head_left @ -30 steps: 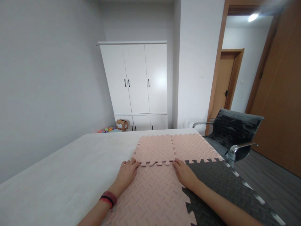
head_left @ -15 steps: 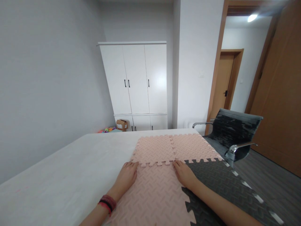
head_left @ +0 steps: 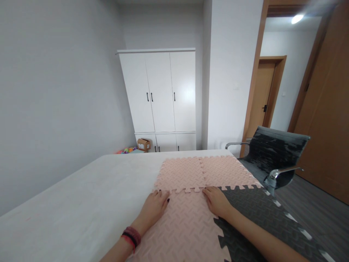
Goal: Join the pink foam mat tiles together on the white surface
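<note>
Near me lies a pink foam mat tile (head_left: 188,225) with a diamond-plate texture and jigsaw edges. My left hand (head_left: 156,204) rests at its far left corner, fingers laid down near the seam, thumb on the tile. At its far right corner my right hand (head_left: 216,201) lies with its fingers flat by the seam, where the pink and black tiles meet. Beyond the seam are two joined pink tiles, a far left one (head_left: 180,173) and a far right one (head_left: 229,169). The black foam mat tile (head_left: 253,207) is partly covered by my right forearm.
The tiles lie on a white table (head_left: 89,189). A black office chair (head_left: 278,156) stands past its right edge. Behind the table are a white cabinet (head_left: 160,94), a cardboard box (head_left: 143,145) and colourful small items (head_left: 127,150). A wooden door (head_left: 321,120) is at the right.
My left hand has shifted right and a little nearer along the seam, and its thumb now shows on the tile. My right hand stays at the same corner. The whole view has swung slightly left.
</note>
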Demonstrator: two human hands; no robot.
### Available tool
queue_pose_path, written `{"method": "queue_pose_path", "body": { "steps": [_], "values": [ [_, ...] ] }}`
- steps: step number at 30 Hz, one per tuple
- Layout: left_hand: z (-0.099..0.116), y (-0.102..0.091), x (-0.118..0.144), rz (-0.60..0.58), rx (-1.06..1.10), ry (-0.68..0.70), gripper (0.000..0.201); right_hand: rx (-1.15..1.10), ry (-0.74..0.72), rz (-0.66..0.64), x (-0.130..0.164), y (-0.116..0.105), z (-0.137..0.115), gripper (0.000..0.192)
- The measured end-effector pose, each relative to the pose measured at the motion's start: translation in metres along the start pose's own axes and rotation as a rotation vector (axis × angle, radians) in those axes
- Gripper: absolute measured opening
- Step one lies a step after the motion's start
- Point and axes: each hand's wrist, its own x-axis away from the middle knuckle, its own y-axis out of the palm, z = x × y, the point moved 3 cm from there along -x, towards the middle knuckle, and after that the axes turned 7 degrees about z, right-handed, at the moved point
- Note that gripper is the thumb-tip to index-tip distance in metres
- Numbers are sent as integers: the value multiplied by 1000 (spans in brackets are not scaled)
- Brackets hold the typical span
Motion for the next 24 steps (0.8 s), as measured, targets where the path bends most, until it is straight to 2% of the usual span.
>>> {"method": "queue_pose_path", "body": {
  "steps": [8,11,14,19,24],
  "values": [
    [-1,-9,-4,-21,-4,9,36,22,32,-72,-9,-6,2,28],
    [2,-14,-7,-40,19,8,41,30,33,-104,-10,-11,0,28],
    [19,-15,-14,-22,57,17,47,49,38,-131,-8,-16,-4,32],
    [56,-7,-18,-11,155,131,44,98,42,-167,-4,-23,-9,37],
    [65,-4,-19,-1,176,147,45,111,21,-159,-17,-22,-19,44]
  ]
}}
